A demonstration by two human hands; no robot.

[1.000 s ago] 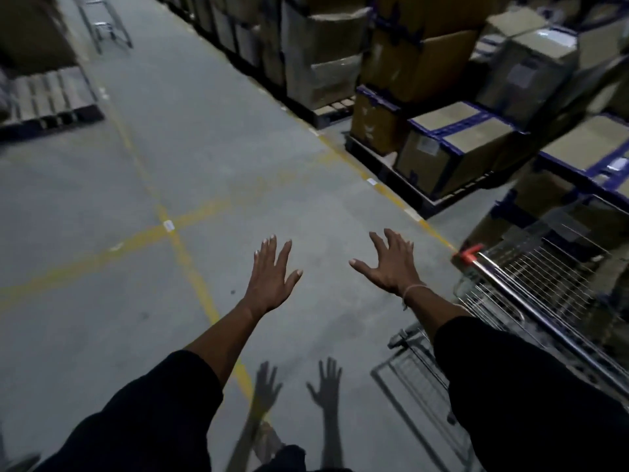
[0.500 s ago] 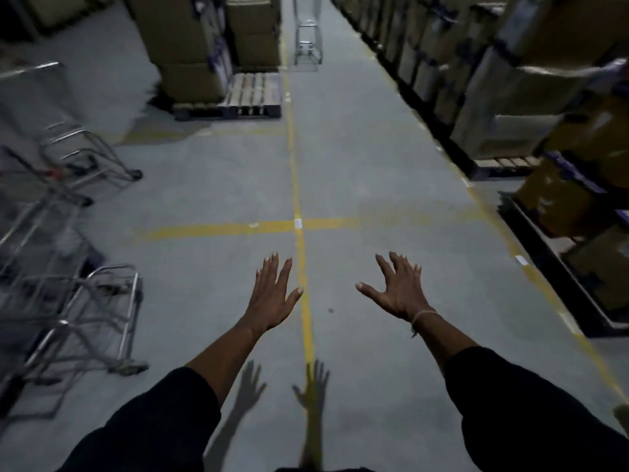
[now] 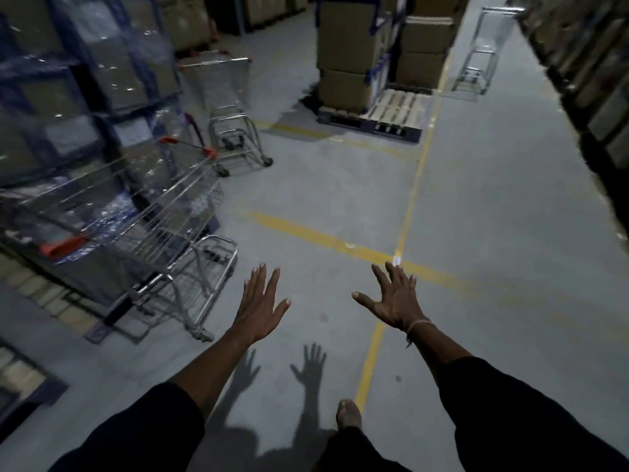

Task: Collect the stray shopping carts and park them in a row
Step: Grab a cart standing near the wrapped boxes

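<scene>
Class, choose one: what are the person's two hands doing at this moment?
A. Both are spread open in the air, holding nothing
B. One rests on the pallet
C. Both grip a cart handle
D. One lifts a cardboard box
A: the left hand and right hand have straight, spread fingers over bare floor, clear of the nearest cart.

- The warehouse aisle is dim, with a cold grey-blue cast; the grey concrete floor (image 3: pixel 493 185) is the brightest surface
- Light falls from above and behind the person: two spread-finger shadows (image 3: pixel 308 366) lie on the floor below the left hand (image 3: pixel 260 304) and right hand (image 3: pixel 394 301)
- Small glints of glare dot the clear plastic wrap on the blue-strapped stacked boxes (image 3: pixel 85 80) at left
- The nearest silver wire shopping cart (image 3: pixel 163 233) is smeared by motion blur; the far silver cart (image 3: pixel 483 52) looks soft and washed out
- Wide-angle bending curves the dark shelving (image 3: pixel 599 97) on the right edge, where detail sinks into black
</scene>
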